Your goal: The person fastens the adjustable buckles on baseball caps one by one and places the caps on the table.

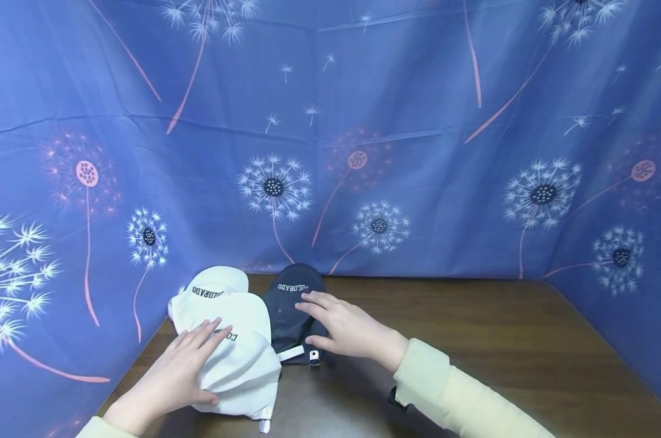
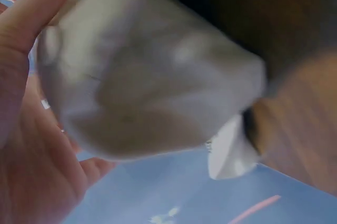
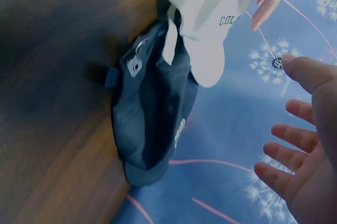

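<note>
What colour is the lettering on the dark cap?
The dark cap has white lettering, clearest in the head view.

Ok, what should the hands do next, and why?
Perhaps lower the right hand onto the dark cap: its open fingers hold nothing and, in the right wrist view, stand apart from that cap, which lies beside the white caps.

upside-down "colorado" on the rear white cap [image 1: 199,301] and the dark cap [image 1: 288,310]; front white cap [image 1: 243,371] shows "co", then hidden.
</note>
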The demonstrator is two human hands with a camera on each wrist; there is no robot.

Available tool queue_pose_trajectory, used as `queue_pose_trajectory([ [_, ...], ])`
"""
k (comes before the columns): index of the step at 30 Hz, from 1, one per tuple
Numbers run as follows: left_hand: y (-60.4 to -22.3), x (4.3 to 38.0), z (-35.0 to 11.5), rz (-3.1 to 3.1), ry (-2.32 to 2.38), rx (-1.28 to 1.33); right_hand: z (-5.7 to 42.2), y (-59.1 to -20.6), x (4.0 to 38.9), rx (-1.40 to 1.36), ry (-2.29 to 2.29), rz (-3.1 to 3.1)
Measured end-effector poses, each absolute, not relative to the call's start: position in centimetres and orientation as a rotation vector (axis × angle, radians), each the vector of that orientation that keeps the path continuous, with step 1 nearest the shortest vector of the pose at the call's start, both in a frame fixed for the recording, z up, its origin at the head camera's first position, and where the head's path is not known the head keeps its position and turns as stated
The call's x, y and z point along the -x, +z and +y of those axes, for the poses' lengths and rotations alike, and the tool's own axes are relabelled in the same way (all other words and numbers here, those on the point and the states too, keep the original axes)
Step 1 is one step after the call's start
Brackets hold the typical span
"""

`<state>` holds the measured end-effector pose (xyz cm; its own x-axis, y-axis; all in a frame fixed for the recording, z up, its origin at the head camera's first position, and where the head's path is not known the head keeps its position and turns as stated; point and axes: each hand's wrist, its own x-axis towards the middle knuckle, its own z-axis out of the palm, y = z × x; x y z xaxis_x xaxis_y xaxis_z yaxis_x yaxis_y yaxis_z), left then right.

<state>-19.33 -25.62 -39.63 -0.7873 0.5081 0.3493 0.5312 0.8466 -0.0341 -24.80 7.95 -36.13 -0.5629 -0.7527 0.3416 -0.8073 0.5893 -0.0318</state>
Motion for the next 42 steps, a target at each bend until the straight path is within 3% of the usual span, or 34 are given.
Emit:
queue_pose_trajectory([
  [26, -41.0, 19.1, -26.7, -2.674, -0.119, 0.675, 4.4, -39.3, 24.7, -1.361, 0.279, -2.467],
  [42, -37.8, 21.9, -26.3, -2.236, -0.019, 0.756, 2.8, -39.7, 24.7, -1.381, 0.235, -2.373],
])
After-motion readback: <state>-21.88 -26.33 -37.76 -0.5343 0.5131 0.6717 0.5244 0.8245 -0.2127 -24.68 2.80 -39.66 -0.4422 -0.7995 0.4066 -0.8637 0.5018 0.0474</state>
